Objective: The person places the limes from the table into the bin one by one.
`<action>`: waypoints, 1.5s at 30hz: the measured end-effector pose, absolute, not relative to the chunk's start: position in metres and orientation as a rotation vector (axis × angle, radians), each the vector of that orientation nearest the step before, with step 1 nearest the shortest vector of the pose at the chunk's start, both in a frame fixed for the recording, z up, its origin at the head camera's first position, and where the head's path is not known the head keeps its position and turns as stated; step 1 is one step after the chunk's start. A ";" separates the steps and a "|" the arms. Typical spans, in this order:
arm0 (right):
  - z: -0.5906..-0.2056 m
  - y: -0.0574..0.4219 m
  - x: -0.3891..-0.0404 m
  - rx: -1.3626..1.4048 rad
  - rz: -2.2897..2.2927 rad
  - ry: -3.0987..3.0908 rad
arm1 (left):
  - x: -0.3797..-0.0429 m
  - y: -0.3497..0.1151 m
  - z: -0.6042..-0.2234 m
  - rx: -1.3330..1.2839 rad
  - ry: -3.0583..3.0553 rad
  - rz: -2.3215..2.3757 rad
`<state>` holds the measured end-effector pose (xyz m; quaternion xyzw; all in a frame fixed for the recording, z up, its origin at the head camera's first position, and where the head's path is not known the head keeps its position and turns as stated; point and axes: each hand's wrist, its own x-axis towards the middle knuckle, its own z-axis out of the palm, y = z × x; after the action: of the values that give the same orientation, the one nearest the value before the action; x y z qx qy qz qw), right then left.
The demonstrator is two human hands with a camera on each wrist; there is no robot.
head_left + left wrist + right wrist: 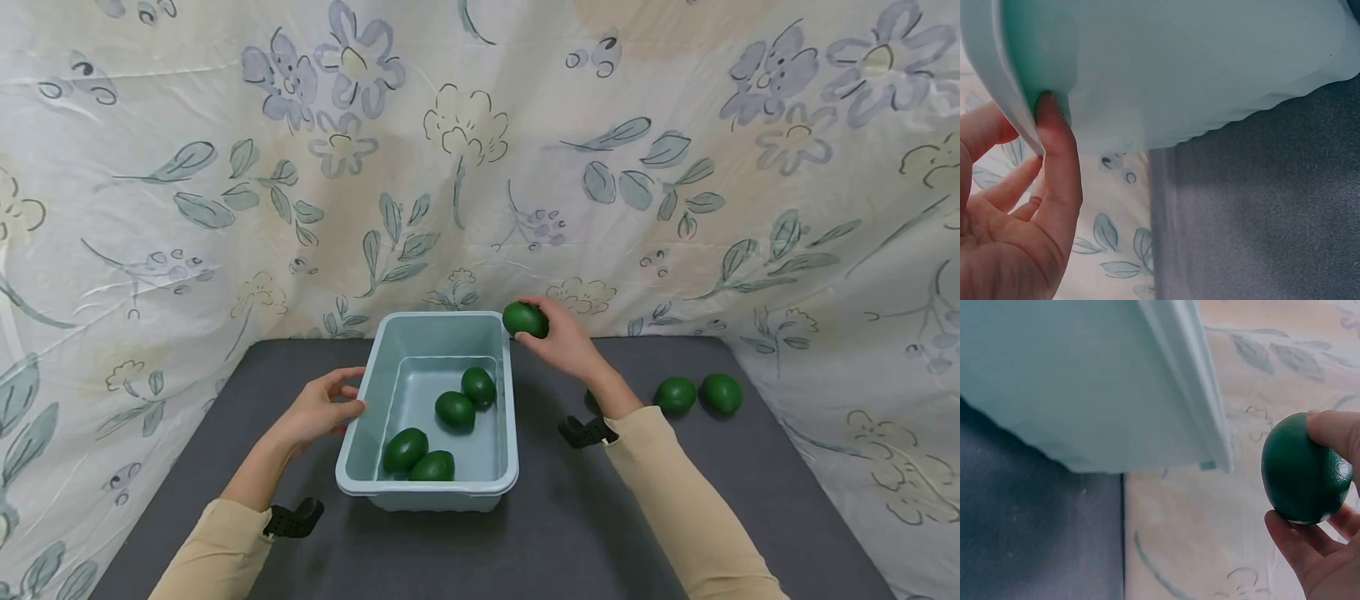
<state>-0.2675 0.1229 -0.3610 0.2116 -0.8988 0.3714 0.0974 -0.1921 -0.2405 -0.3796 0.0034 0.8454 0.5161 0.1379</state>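
Note:
My right hand [558, 337] holds a dark green avocado [524, 320] between thumb and fingers, just off the far right corner of a pale blue plastic bin [513, 433]. In the right wrist view, that avocado [1300, 469] is glossy and oval, apart from the bin's rim [1197, 387]. At the bin's left side, my left hand [318, 410] grips the rim; the left wrist view shows its fingers [1060, 150] curled at the rim's edge. Several avocados [454, 410] lie inside the bin, in two touching pairs.
On the dark grey table [570, 533], two avocados [675, 395] sit side by side at the right. Another avocado [592, 402] is mostly hidden behind the right forearm. A floral cloth [465, 200] hangs behind the table and along its sides.

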 end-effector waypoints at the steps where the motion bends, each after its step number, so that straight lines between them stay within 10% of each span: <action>1: -0.359 0.121 -0.268 0.633 1.102 -2.657 | -0.192 -0.241 -0.380 0.011 2.445 1.495; 45: -0.334 0.019 -0.259 1.001 1.200 -2.685 | -0.193 -0.240 -0.381 0.000 2.444 1.498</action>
<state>-0.2590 0.0192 -0.3345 0.3223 -0.8641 0.3862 0.0174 -0.1932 -0.2404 -0.3807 -0.0001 0.8445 0.5177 0.1369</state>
